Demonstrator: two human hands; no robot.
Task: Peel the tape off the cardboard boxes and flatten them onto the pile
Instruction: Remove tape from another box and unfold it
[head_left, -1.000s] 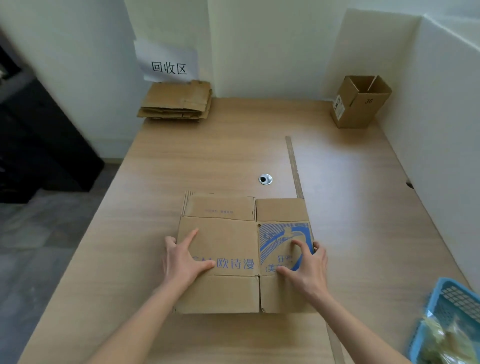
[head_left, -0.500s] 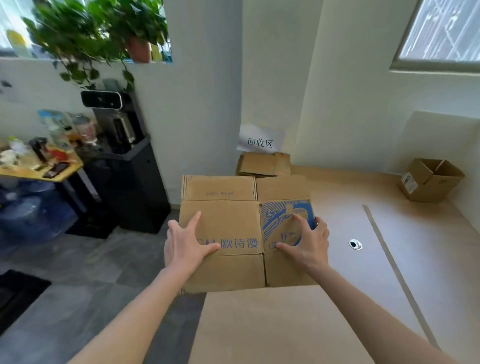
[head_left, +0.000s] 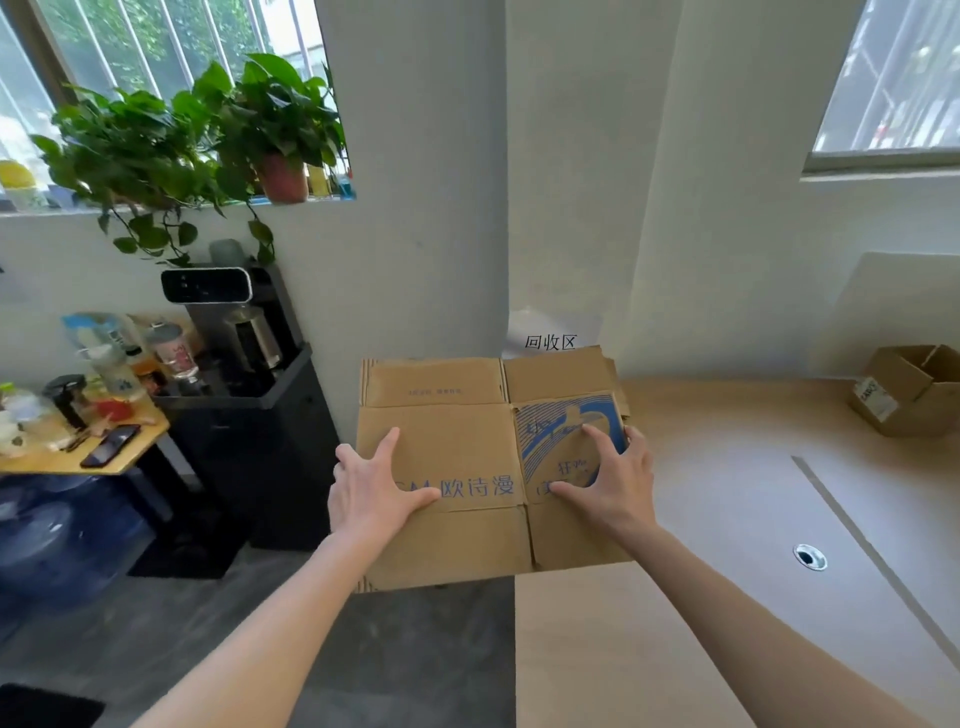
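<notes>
A flattened cardboard box (head_left: 467, 431) with blue printing is held in the air over the table's left edge, partly above the floor. My left hand (head_left: 371, 493) grips its left side, thumb and forefinger spread on top. My right hand (head_left: 613, 483) grips its right side over the blue printed panel. Behind the box, only a sliver of the pile of flattened cardboard (head_left: 619, 389) shows, below a white paper sign (head_left: 550, 340) on the wall. An open brown box (head_left: 914, 389) stands at the table's far right.
The wooden table (head_left: 727, 493) has a round cable hole (head_left: 808, 557). Left of it stand a black cabinet with a water dispenser (head_left: 249, 431), a cluttered side table (head_left: 78, 452) and water jugs on the floor. Potted plants sit on the windowsill.
Both hands lifted the flattened box off the table and carried it left and forward toward the far-left corner. My view turned left and up, and the pile went behind the box.
</notes>
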